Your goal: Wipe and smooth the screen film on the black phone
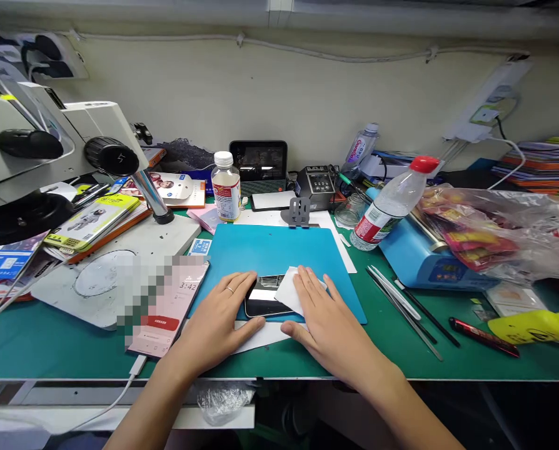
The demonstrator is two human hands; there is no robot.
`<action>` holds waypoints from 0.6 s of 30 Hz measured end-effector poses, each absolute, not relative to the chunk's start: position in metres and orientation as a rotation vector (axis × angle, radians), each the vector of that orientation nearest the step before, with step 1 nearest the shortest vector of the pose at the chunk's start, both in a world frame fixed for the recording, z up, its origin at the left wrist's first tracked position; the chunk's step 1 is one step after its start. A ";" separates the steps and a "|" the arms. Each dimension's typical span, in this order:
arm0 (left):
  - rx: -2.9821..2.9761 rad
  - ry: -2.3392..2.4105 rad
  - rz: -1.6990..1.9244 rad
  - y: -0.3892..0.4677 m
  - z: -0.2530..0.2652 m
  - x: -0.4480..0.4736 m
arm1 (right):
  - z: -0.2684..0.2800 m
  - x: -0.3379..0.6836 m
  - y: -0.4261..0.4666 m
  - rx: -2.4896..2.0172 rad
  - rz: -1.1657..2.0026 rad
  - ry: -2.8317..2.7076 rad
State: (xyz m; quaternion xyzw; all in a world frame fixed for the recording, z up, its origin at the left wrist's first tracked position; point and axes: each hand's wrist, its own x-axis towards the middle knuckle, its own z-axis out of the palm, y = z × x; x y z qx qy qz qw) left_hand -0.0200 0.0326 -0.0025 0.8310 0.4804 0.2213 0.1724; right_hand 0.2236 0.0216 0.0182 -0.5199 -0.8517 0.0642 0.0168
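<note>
A dark-screened smartphone lies on the blue mat, its glass reflecting light. My left hand steadies its left edge, fingers along the far side and thumb at the near side; a ring is on one finger. Under the flattened fingers of my right hand is a white wipe, pressed onto the phone's right part and hiding it. A sheet of white paper sticks out below the phone, between my thumbs. Left of my left hand, a second phone shows a lit pink screen and has a charging cable plugged in.
A microscope on a white base stands at left beside booklets. Behind the mat are a drink bottle and a small phone stand. To the right are tweezers, a tilted red-capped bottle and a blue device under plastic bags.
</note>
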 end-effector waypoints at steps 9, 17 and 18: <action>2.370 1.348 0.633 0.034 -0.003 -0.020 | 0.006 0.231 -0.001 -1.535 0.047 -2.625; 2.356 1.391 0.607 0.032 -0.002 -0.018 | 0.021 0.220 0.010 -1.644 0.136 -2.651; 2.356 1.393 0.605 0.031 -0.001 -0.018 | 0.020 0.221 0.004 -1.639 0.124 -2.654</action>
